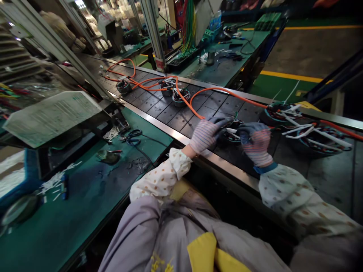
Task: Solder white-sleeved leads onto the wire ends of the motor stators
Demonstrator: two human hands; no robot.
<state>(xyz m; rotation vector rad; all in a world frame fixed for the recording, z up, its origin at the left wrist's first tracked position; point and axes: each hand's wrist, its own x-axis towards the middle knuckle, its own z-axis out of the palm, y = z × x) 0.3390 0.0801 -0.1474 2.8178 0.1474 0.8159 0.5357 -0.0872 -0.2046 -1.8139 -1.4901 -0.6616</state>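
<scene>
Both my hands wear striped knit gloves with dark grey coated fingers. My left hand point(208, 132) and my right hand point(256, 141) meet over a wound motor stator point(230, 139) on the dark slatted conveyor point(181, 121). The left fingers curl at the stator's left side, close to an orange cable point(195, 111). From the other side, the right fingers are bent in over its wires. A short white sleeve shows between the hands. What the fingertips pinch is hidden by the gloves and blur.
Stators with white-sleeved leads point(316, 141) sit to the right; several smaller ones point(180, 97) lie farther left among orange cables. A metal rail point(159, 122) edges the conveyor. A green bench point(93, 211) holds white sleeve pieces, a marker-like blue item and scissors point(132, 136). An upright post point(153, 34) stands beyond.
</scene>
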